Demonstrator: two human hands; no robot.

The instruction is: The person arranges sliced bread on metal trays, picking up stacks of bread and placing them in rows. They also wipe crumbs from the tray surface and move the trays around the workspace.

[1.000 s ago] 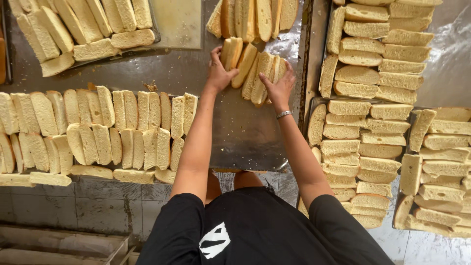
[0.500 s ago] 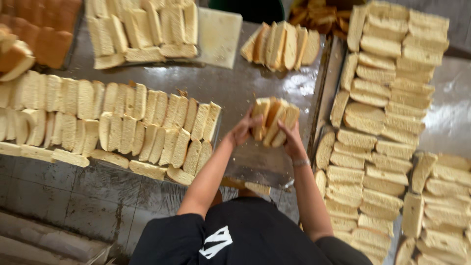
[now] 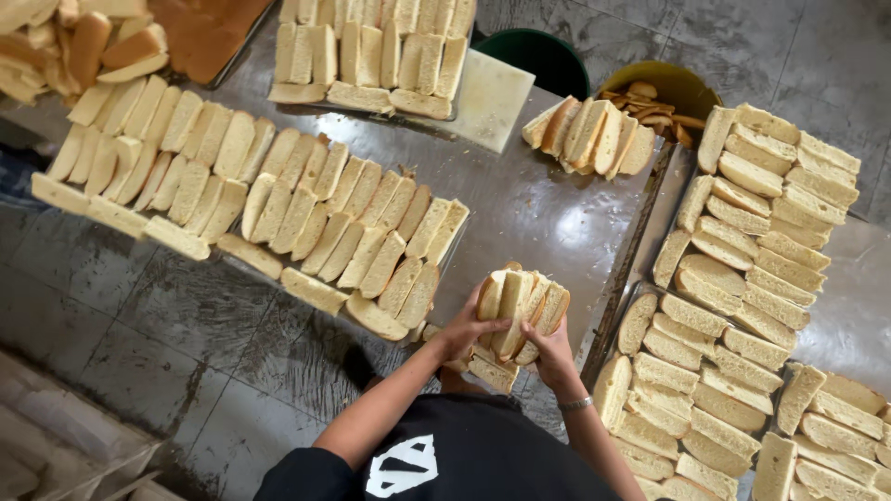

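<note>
A bundle of several pale bread slices [image 3: 518, 308] stands on edge between my two hands, above the near edge of the steel table [image 3: 543, 223]. My left hand [image 3: 461, 327] presses the bundle's left side. On the right side, my right hand [image 3: 553, 356], with a bracelet at the wrist, cups it from below. A few more slices [image 3: 492, 369] lie under the bundle, close to my body.
Long rows of bread slices [image 3: 278, 213] fill the left of the table, and another block [image 3: 371, 46] sits at the back. A small group of slices [image 3: 587, 132] lies far middle. Trays of stacked slices [image 3: 742, 278] line the right. Behind stand a green bucket [image 3: 529, 56] and a yellow bucket of crusts [image 3: 664, 93].
Both hands have drawn the bundle of slices from the far middle of the table back to its near edge, close to my body.
</note>
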